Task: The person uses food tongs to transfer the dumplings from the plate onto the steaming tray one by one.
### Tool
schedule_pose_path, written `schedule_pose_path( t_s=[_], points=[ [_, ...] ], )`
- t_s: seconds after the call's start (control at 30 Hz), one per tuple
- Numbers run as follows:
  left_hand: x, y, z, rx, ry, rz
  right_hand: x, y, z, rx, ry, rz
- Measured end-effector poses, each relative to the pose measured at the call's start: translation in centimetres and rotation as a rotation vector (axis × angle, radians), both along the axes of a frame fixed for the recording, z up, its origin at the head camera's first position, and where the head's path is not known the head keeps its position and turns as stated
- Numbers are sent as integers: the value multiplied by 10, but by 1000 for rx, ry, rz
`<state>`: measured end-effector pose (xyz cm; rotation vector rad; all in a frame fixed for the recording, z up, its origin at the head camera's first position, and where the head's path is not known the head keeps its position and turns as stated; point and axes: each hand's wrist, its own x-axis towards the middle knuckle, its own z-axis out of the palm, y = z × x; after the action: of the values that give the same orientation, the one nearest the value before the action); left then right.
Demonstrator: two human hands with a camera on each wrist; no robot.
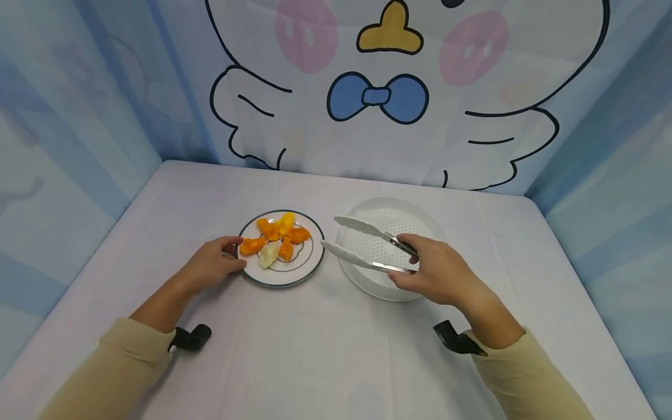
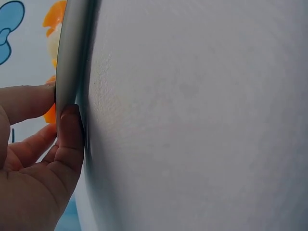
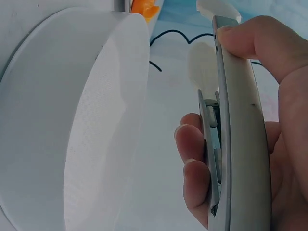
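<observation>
My left hand point(image 1: 217, 261) pinches the left rim of a white plate point(image 1: 283, 279) with a dark edge; in the left wrist view the thumb and fingers point(image 2: 71, 127) take the rim from both sides. On the plate lie several orange and yellow pepper-like pieces point(image 1: 299, 235) and one pale, whitish-green piece point(image 1: 269, 255). My right hand point(image 1: 438, 268) grips metal tongs point(image 1: 391, 268) with pale tips, spread apart. The tips point left, toward the plate, over a round white basket point(image 1: 415, 216) with a perforated bottom. Between the tips there is nothing.
A white cloth covers the table point(image 1: 294, 361). Behind it hangs a curtain point(image 1: 378, 146) printed with a cartoon figure, and blue curtains point(image 1: 619, 192) stand at both sides. Black wrist mounts point(image 1: 193, 337) sit at the cuffs.
</observation>
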<state>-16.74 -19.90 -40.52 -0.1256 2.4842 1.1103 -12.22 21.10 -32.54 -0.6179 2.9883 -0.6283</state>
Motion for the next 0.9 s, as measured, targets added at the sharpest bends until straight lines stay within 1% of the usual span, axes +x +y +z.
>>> schedule_pose_path(
  t_s=[0.2,0.47,0.67,0.9],
  points=[
    [1,-3,1,5,-4,-2,-8,-8,-3,36,12,41],
    [4,-4,0,16,6,-18,-16,-21,-7,97,-5,85],
    [6,-3,0,18,3,-22,-23,-34,-4,157,-29,92],
    [8,-2,0,9,0,-14,-27,-48,-3,236,-50,86]
  ],
)
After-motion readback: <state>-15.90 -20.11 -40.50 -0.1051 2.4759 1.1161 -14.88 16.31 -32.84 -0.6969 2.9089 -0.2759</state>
